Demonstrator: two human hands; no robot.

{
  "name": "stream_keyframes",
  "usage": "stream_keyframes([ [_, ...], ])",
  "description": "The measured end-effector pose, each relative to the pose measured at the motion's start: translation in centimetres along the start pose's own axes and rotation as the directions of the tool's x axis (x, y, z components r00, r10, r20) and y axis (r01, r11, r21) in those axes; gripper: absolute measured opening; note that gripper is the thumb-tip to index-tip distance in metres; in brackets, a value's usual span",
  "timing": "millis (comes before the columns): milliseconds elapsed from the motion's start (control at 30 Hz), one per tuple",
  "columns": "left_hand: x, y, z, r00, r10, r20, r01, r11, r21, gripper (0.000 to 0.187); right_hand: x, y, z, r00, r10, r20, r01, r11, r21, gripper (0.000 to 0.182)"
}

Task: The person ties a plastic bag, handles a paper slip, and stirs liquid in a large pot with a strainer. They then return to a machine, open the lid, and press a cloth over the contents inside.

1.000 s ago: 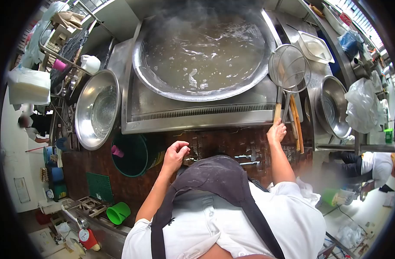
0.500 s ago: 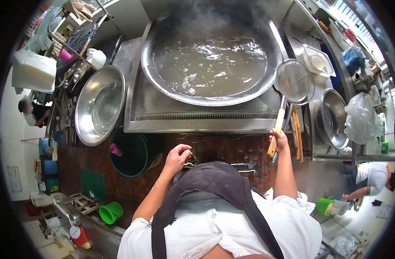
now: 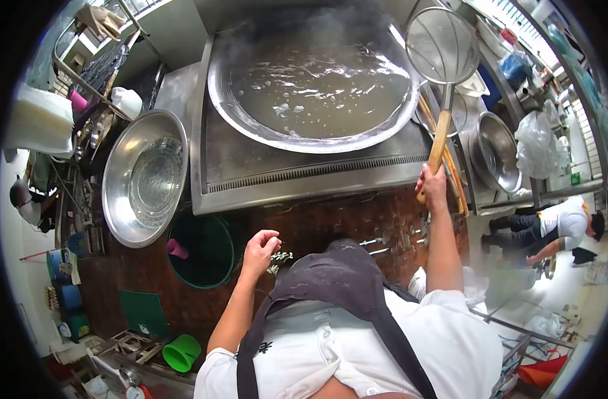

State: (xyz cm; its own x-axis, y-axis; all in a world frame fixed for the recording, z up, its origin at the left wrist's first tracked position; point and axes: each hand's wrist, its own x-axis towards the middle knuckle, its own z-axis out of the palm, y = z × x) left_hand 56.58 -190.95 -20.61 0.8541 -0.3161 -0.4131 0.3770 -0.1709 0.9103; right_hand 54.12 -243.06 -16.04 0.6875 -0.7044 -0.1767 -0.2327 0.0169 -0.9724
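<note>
Right hand (image 3: 433, 186) grips strainer (image 3: 443, 45) | left hand (image 3: 259, 254) empty | vat (image 3: 317, 143) steaming

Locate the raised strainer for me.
Head view, upper right: the raised strainer is in the right hand, held by its wooden handle, mesh just right of the big pan.

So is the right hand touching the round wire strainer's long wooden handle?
Touching. The head view shows the right hand wrapped around the long wooden handle.
</note>
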Motion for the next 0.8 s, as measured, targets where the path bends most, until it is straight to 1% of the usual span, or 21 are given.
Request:
stream_keyframes([
  [33, 0.2, 0.0, -0.4, 1.000, -0.013, -0.008, 0.013, 1.000, 0.011, 0.017, -0.3, -0.5, 1.3, 0.999, -0.015, -0.041, 0.012, 0.997, -0.076, 0.021],
  [67, 0.5, 0.1, -0.4, 1.000, -0.014, -0.013, 0.014, 1.000, -0.002, 0.017, 0.1, -1.0, 2.2, 0.998, -0.047, -0.048, 0.040, 0.989, -0.142, 0.020],
  [100, 0.9, 0.2, -0.6, 1.000, -0.014, -0.015, 0.014, 0.999, -0.032, 0.017, 1.2, -1.3, 2.9, 0.998, -0.049, -0.041, 0.043, 0.988, -0.147, 0.020],
  [133, 1.5, 0.3, -0.9, 1.000, -0.013, -0.020, 0.012, 0.998, -0.059, 0.017, 3.2, -1.4, 3.6, 0.996, -0.081, -0.031, 0.073, 0.977, -0.202, 0.023],
  [167, 2.3, 0.0, -1.0, 0.999, -0.040, -0.030, 0.038, 0.998, -0.057, 0.018, 5.5, -1.5, 4.4, 0.993, -0.113, -0.017, 0.105, 0.961, -0.255, 0.025],
  [200, 3.0, -0.3, -1.2, 0.999, -0.033, -0.040, 0.032, 0.999, -0.043, 0.018, 8.1, -1.6, 5.3, 0.992, -0.122, -0.027, 0.107, 0.941, -0.323, 0.031],
  [233, 3.6, 0.0, -1.0, 0.998, -0.029, -0.051, 0.028, 0.999, -0.029, 0.018, 9.9, -3.1, 6.8, 0.990, -0.141, -0.032, 0.122, 0.936, -0.330, 0.025],
  [300, 4.6, 1.1, -0.7, 0.993, -0.055, -0.109, 0.051, 0.998, -0.045, 0.017, 16.1, -3.9, 8.4, 0.987, -0.158, 0.009, 0.143, 0.861, -0.489, 0.026],
  [367, 5.9, 1.4, -0.5, 0.982, -0.083, -0.168, 0.075, 0.996, -0.053, 0.017, 24.5, -2.7, 10.0, 0.985, -0.171, -0.021, 0.116, 0.748, -0.653, 0.024],
  [400, 6.4, 1.3, -0.3, 0.974, -0.095, -0.207, 0.074, 0.991, -0.108, 0.017, 30.1, -1.2, 10.3, 0.972, -0.235, -0.019, 0.131, 0.606, -0.785, 0.024],
  [433, 6.7, 1.2, -0.1, 0.964, -0.112, -0.243, 0.073, 0.984, -0.162, 0.017, 29.5, -5.5, 12.6, 0.998, 0.029, -0.064, -0.066, 0.695, -0.716, 0.037],
  [467, 7.1, 1.1, 0.2, 0.954, -0.123, -0.273, 0.071, 0.978, -0.195, 0.016, 39.5, 0.2, 12.4, 0.993, 0.074, -0.091, -0.117, 0.641, -0.758, 0.038],
  [500, 7.2, 1.4, 0.5, 0.942, -0.162, -0.294, 0.101, 0.972, -0.212, 0.017, 48.9, 5.6, 12.2, 0.986, 0.119, -0.117, -0.165, 0.582, -0.796, 0.039],
  [533, 7.2, 1.7, 0.8, 0.933, -0.176, -0.314, 0.111, 0.971, -0.214, 0.017, 56.0, 8.5, 13.5, 0.971, 0.081, 0.225, 0.206, 0.194, -0.959, 0.026],
  [567, 7.2, 1.8, 1.2, 0.924, -0.190, -0.332, 0.122, 0.969, -0.216, 0.017, 60.0, 10.4, 14.9, 0.830, 0.184, 0.526, 0.557, -0.215, -0.802, 0.013],
  [600, 7.1, 1.7, 1.6, 0.918, -0.204, -0.340, 0.133, 0.967, -0.219, 0.017, 54.9, 5.1, 18.9, 0.951, 0.119, 0.284, 0.271, 0.116, -0.956, 0.016],
  [633, 7.0, 1.5, 2.0, 0.907, -0.233, -0.351, 0.161, 0.961, -0.223, 0.017, 48.2, -1.6, 23.4, 0.999, 0.045, 0.019, -0.005, 0.480, -0.877, 0.018],
  [700, 6.9, 1.1, 2.5, 0.891, -0.272, -0.363, 0.197, 0.953, -0.231, 0.017, 44.3, -6.2, 28.4, 0.994, 0.091, 0.056, -0.004, 0.559, -0.829, 0.027],
  [767, 6.8, 0.5, 3.0, 0.890, -0.265, -0.372, 0.176, 0.951, -0.256, 0.017, 43.2, -8.0, 31.9, 0.943, 0.257, 0.213, 0.064, 0.487, -0.871, 0.035],
  [800, 6.7, 0.3, 3.3, 0.887, -0.268, -0.375, 0.176, 0.949, -0.261, 0.017, 44.8, -7.3, 32.4, 0.826, 0.349, 0.442, 0.396, 0.199, -0.897, 0.038],
])
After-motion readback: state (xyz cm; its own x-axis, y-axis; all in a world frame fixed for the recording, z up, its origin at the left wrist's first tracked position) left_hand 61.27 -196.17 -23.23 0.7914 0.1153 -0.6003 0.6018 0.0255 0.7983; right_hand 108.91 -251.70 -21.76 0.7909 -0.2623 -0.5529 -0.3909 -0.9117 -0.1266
